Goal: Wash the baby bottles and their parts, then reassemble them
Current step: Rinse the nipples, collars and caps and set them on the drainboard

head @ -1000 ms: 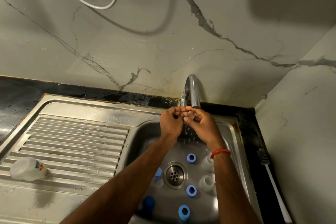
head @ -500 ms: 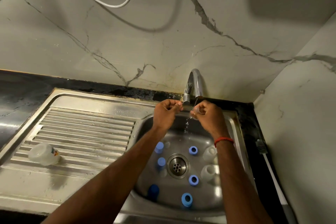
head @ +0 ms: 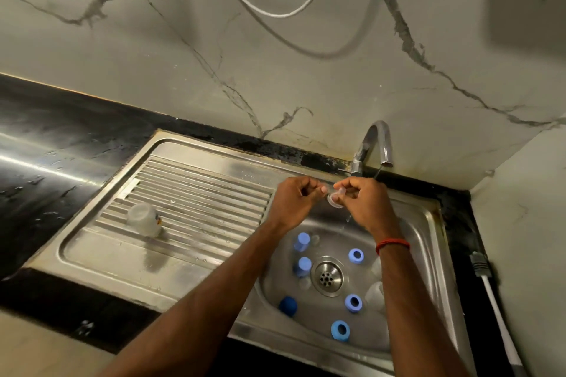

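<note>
Head view: right hand point(head: 367, 205) pinches clear nipple point(head: 335, 200), curled left hand point(head: 294, 202) just beside it.

One wide-angle camera is riding on the person's head, looking forward and down over the bench point(head: 46, 144) toward the marble wall point(head: 306, 76), close above the sink point(head: 428, 214), left hand point(head: 294, 200) and right hand point(head: 367, 205).
</note>
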Action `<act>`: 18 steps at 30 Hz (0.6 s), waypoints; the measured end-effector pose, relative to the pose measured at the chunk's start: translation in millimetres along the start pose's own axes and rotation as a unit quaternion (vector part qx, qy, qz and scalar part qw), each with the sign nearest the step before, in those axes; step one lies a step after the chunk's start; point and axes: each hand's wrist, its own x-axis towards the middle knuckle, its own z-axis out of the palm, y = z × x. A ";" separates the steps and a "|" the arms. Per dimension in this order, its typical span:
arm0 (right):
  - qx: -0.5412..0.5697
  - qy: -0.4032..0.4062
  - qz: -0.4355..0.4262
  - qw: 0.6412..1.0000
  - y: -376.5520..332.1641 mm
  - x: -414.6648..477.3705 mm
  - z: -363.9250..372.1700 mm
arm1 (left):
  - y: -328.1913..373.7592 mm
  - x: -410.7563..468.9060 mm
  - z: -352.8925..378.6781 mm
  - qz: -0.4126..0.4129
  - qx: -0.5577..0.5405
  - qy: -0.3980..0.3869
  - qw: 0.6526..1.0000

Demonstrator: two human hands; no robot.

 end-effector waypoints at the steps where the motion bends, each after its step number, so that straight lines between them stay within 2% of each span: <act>1: 0.000 -0.013 0.002 1.000 -5.1 0.8 3.6 | -1.9 -2.3 -6.5 -0.004 -0.001 0.007 1.000; 7: 0.041 -0.079 -0.032 0.996 -51.6 2.2 45.3 | -25.0 -15.4 -62.2 -0.001 0.043 0.053 0.998; 13: 0.142 -0.087 -0.017 0.986 -106.3 3.6 92.6 | -40.4 -25.4 -127.8 0.018 0.082 0.096 0.992; 18: 0.155 -0.153 -0.023 0.976 -131.0 3.7 138.9 | -51.5 -37.6 -178.0 0.017 0.097 0.141 0.985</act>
